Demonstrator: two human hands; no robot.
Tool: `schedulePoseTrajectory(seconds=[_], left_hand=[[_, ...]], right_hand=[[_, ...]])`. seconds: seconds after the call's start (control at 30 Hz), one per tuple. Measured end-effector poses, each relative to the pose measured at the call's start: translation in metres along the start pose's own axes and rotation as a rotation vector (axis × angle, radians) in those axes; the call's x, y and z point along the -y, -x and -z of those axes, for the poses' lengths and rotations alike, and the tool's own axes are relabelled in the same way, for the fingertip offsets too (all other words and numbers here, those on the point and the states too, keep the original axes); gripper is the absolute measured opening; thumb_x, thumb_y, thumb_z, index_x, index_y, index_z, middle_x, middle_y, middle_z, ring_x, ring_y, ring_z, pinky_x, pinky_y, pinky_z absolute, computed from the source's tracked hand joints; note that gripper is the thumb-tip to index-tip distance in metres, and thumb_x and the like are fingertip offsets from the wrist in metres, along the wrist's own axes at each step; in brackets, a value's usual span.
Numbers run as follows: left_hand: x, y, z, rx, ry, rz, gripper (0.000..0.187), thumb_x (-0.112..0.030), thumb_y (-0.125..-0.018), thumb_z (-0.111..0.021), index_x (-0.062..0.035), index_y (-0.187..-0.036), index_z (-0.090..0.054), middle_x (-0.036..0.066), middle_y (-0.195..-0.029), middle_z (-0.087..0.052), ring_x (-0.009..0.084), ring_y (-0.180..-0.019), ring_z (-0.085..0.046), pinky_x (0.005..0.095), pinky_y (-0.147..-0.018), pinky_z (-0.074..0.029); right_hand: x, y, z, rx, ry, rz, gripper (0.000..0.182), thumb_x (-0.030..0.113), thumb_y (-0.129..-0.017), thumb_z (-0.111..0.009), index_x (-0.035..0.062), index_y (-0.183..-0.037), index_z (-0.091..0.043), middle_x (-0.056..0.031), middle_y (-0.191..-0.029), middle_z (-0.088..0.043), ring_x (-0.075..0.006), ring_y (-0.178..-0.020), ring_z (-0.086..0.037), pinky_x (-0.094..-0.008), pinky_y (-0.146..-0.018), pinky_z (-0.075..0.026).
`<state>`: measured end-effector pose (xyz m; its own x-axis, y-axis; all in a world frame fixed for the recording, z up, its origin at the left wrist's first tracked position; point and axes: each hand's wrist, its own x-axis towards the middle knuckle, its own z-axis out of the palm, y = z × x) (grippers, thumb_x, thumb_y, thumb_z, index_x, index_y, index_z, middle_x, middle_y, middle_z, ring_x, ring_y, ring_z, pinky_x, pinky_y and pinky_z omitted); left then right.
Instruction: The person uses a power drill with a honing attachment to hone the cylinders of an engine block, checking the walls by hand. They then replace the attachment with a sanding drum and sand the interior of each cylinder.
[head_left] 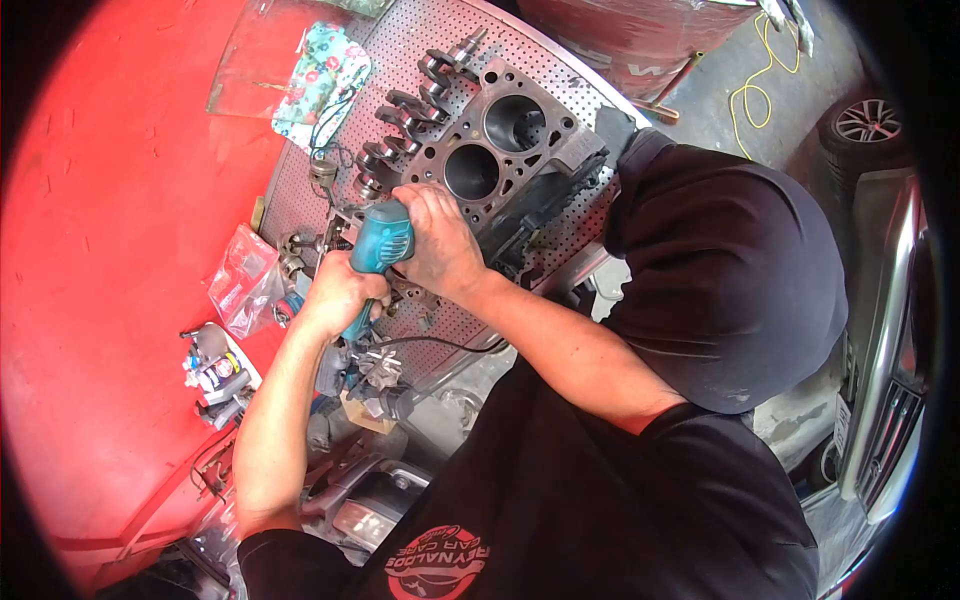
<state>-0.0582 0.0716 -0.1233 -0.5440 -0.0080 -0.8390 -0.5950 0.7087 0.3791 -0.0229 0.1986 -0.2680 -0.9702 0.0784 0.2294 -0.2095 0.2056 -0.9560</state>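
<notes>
My left hand (345,292) is wrapped round the handle of a teal power tool (380,240). My right hand (440,240) presses against the tool's side, its fingers bent and close together at the lower corner of a metal engine block (490,150); what they grip is hidden. Two round bores show in the block's upper face. Beside it, to the upper left, lies a crankshaft (400,115). Block and crankshaft rest on a perforated metal surface (400,25). The tool's working end is out of sight behind the hands.
At the left are a red panel (110,220), a floral cloth (320,85), a plastic bag (245,280) and small bottles (222,370). A black cable (440,343) runs below my hands. Dark fabric (730,270) fills the right; a wheel (867,120) stands beyond.
</notes>
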Motion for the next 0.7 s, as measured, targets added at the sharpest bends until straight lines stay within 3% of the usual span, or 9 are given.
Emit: schedulePoseTrajectory(seconds=[0.13,0.43,0.47,0.53,0.6,0.63,0.67,0.7], left_hand=[[-0.004,-0.004,-0.002,0.011,-0.102,0.013,0.018,-0.005,-0.069,-0.065,0.0042,-0.084,-0.068,0.011,-0.069,-0.068,0.0186,-0.053,-0.062,0.0327,-0.053,-0.05],[-0.003,0.019,0.003,-0.01,0.008,-0.053,0.018,-0.007,-0.07,-0.064,0.0041,-0.084,-0.069,0.008,-0.065,-0.066,0.0157,-0.055,-0.061,0.0312,-0.055,-0.049],[0.005,0.029,0.011,0.01,-0.017,-0.086,0.025,-0.008,-0.07,-0.063,0.0034,-0.091,-0.07,0.008,-0.068,-0.066,0.0148,-0.058,-0.061,0.0311,-0.056,-0.05],[0.008,0.068,0.022,-0.002,0.066,-0.106,0.035,-0.008,-0.07,-0.064,0.0021,-0.103,-0.07,0.008,-0.077,-0.068,0.0152,-0.062,-0.063,0.0298,-0.058,-0.051],[0.031,0.113,0.029,-0.035,0.223,-0.2,0.045,-0.01,-0.079,-0.064,-0.0007,-0.122,-0.063,0.008,-0.087,-0.07,0.0178,-0.064,-0.063,0.0295,-0.061,-0.053],[0.025,0.137,0.016,-0.208,0.486,-0.094,0.042,-0.012,-0.082,-0.064,-0.0005,-0.123,-0.062,0.009,-0.088,-0.07,0.0194,-0.067,-0.065,0.0307,-0.062,-0.054],[0.049,0.161,0.027,-0.139,0.496,-0.127,0.044,-0.01,-0.08,-0.067,0.0003,-0.123,-0.06,0.012,-0.092,-0.07,0.0219,-0.074,-0.068,0.0317,-0.064,-0.055],[0.052,0.185,0.035,-0.083,0.073,-0.155,0.054,-0.009,-0.073,-0.072,0.002,-0.124,-0.057,0.014,-0.096,-0.071,0.0239,-0.08,-0.07,0.0324,-0.065,-0.055]], right_hand=[[-0.005,0.002,0.002,-0.015,0.014,0.005,0.097,0.01,-0.047,-0.091,0.0023,-0.132,-0.045,-0.019,-0.124,-0.055,-0.0405,-0.125,-0.052,-0.0502,-0.115,-0.037],[0.013,-0.001,0.003,-0.022,-0.027,0.079,0.093,0.009,-0.05,-0.09,0.0018,-0.131,-0.046,-0.0192,-0.124,-0.054,-0.0404,-0.125,-0.051,-0.0514,-0.114,-0.036],[0.025,-0.002,0.003,-0.028,0.009,0.13,0.098,0.009,-0.048,-0.09,0.0033,-0.134,-0.044,-0.019,-0.122,-0.056,-0.0401,-0.118,-0.055,-0.0534,-0.108,-0.04],[0.052,-0.008,-0.002,-0.014,-0.029,0.24,0.082,0.011,-0.057,-0.086,0.0029,-0.13,-0.048,-0.0173,-0.118,-0.058,-0.0389,-0.116,-0.056,-0.0548,-0.108,-0.039],[0.084,-0.008,-0.008,-0.009,-0.038,0.376,0.064,0.015,-0.068,-0.078,0.0041,-0.126,-0.052,-0.0157,-0.115,-0.058,-0.0372,-0.114,-0.057,-0.0557,-0.106,-0.041],[0.104,-0.009,-0.006,0.012,-0.03,0.455,0.055,0.017,-0.074,-0.073,0.0051,-0.124,-0.053,-0.0147,-0.113,-0.058,-0.0359,-0.112,-0.058,-0.0558,-0.104,-0.042],[0.125,-0.008,-0.004,0.034,-0.037,0.525,0.049,0.02,-0.078,-0.069,0.006,-0.123,-0.054,-0.0134,-0.112,-0.058,-0.0339,-0.111,-0.059,-0.0557,-0.103,-0.043],[0.144,-0.005,-0.003,0.057,-0.043,0.596,0.044,0.023,-0.082,-0.064,0.007,-0.121,-0.055,-0.0122,-0.111,-0.058,-0.0318,-0.109,-0.059,-0.0556,-0.102,-0.045]])
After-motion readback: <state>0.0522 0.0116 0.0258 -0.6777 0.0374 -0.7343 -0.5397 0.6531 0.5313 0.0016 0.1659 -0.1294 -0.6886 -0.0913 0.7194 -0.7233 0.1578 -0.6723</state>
